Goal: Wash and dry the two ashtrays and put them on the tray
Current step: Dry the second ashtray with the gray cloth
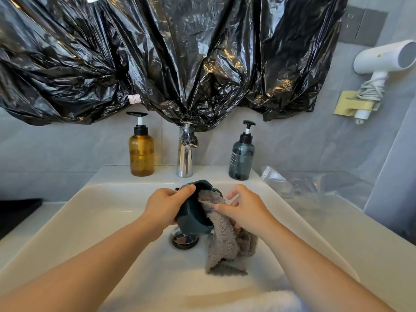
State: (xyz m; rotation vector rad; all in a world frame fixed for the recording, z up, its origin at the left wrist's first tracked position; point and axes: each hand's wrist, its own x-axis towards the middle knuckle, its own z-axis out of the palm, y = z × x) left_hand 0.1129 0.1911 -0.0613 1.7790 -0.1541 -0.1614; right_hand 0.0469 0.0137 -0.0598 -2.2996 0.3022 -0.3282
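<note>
My left hand (165,204) grips a dark teal ashtray (193,213), tilted on its side over the white sink (108,212), its opening turned to the right. A grey fluffy cloth (221,233) is pushed into that opening and hangs down towards the basin. My right hand (244,209) holds the cloth, thumb pressed on it and fingers partly spread. Only one ashtray is in view. No tray is clearly in view.
The chrome faucet (185,154) stands behind the ashtray, between an amber pump bottle (141,152) and a dark pump bottle (241,157). The drain (185,239) lies below the ashtray. Crumpled clear plastic (292,183) lies on the right counter. A black object (15,212) sits at left.
</note>
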